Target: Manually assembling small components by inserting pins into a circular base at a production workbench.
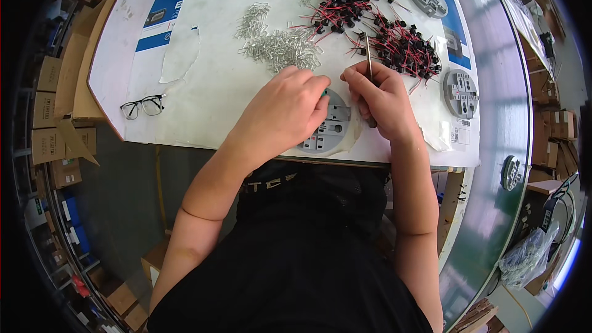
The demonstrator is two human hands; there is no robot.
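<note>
A round grey plastic base [333,128] with moulded slots lies at the table's front edge, partly covered by my left hand. My left hand [285,106] is curled over its left side, fingers bent together. A bit of green shows by the fingertips; whatever they pinch is hidden. My right hand [383,97], just right of the base, is closed around a slim metal tool [369,55]. Its shaft points away from me and a dark end shows below the fingers; the exact kind cannot be made out.
Beyond my hands lie a pile of bent metal clips [280,48] and two heaps of small black parts with red wires [404,48]. Similar round grey bases [461,94] sit at the right. Eyeglasses [143,106] rest at the left; cardboard boxes [49,145] stand beyond the table.
</note>
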